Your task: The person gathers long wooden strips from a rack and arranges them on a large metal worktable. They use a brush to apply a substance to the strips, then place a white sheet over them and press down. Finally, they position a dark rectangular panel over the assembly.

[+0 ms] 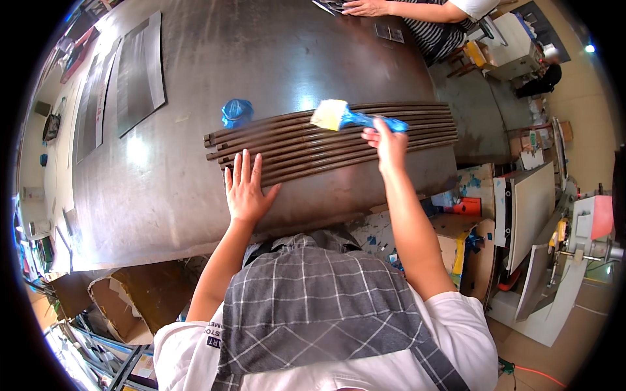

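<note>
A row of long, thin brown metal bars point(306, 144) lies side by side across the table, their left ends slightly uneven. My left hand point(246, 189) rests flat on the near bars by their left ends, fingers stretched out. In my right hand point(390, 146) is a paintbrush point(375, 121) with a blue-wrapped handle. Its wide pale-yellow bristles point left, over the far bars; whether they touch cannot be made out. Just beyond the bars' left ends stands a small container wrapped in blue plastic point(237, 113), its contents hidden.
The large metal table point(215, 58) carries flat grey sheets point(142, 75) at the left. Across it, another person's hand point(366, 8) rests near the far edge. Cardboard boxes point(127, 306) sit below the near left edge. White panels point(531, 212) and a machine stand at the right.
</note>
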`<state>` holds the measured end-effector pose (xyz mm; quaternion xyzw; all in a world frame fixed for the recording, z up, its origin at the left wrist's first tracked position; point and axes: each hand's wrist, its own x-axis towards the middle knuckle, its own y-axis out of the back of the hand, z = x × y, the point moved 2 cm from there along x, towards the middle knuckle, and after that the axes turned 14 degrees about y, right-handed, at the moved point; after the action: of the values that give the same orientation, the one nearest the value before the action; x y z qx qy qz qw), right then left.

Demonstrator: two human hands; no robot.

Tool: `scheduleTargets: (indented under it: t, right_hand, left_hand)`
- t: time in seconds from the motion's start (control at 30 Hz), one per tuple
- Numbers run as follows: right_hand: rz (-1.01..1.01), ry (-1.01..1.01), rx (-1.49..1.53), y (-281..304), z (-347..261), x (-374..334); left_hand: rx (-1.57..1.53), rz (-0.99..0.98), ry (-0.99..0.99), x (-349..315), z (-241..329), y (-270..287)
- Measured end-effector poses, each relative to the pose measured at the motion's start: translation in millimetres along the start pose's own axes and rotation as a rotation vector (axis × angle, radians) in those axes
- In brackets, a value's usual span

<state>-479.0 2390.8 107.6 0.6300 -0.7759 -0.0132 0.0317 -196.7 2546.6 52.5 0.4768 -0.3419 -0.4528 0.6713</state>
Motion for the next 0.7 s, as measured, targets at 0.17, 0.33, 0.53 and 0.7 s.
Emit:
scheduleTargets:
  t: [0.17,0.33,0.53,0.7]
  right_hand:
    - [0.291,0.112,-0.171,98,-7,33]
    - [0.087,0.633,-0.816,51,-51,15]
    - [-0.679,1.040,-0.952,-36,-61,-98]
    - [-0.270,0.480,-0.334,-12,-52,-111]
  left_hand:
    - [-0.031,0.015,0.000,-1,-3,0]
    - [-0.032,0.032,-0.001,-2,-4,3]
    - [-0.034,0.036,-0.014,0,-2,0]
    - [-0.021,0.030,0.002,-2,-3,1]
